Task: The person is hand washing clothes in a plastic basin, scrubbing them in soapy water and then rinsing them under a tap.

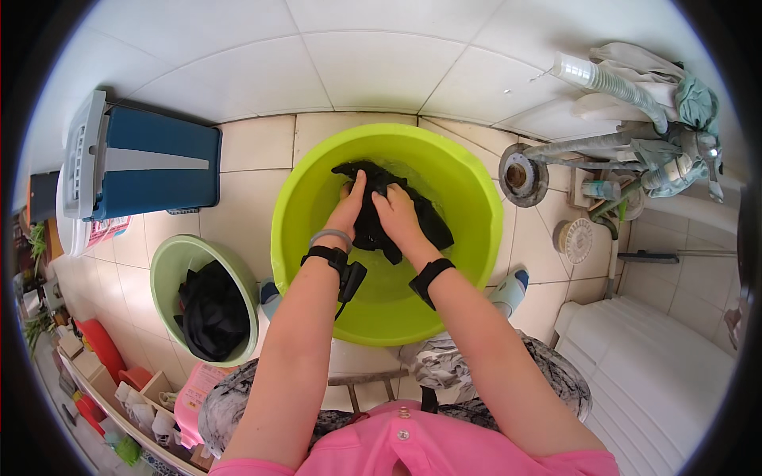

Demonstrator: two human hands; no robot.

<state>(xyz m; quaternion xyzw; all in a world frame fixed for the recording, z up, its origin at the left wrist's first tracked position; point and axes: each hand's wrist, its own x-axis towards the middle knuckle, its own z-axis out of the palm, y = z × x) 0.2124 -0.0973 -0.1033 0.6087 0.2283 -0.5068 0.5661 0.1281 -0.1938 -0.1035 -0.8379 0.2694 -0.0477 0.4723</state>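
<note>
A large lime-green plastic basin (387,324) stands on the tiled floor before me, with some clear water in it. In the basin lies a wet black cloth garment (430,223), bunched and spread toward the lower right. My left hand (347,208) grips its left part, the thumb lying on top. Close beside it, my right hand (397,214) holds the middle of the same cloth, fingers curled into the fabric. Parts of both hands' fingers are hidden in the folds. Each wrist wears a black strap.
To the left, a pale green bucket (159,279) holds more black cloth (217,315). Behind it stands a blue lidded bin (161,163). A pink bottle (199,395) is near my left knee. At right are a floor drain (517,174), hoses (625,89) and a white ribbed panel (643,381).
</note>
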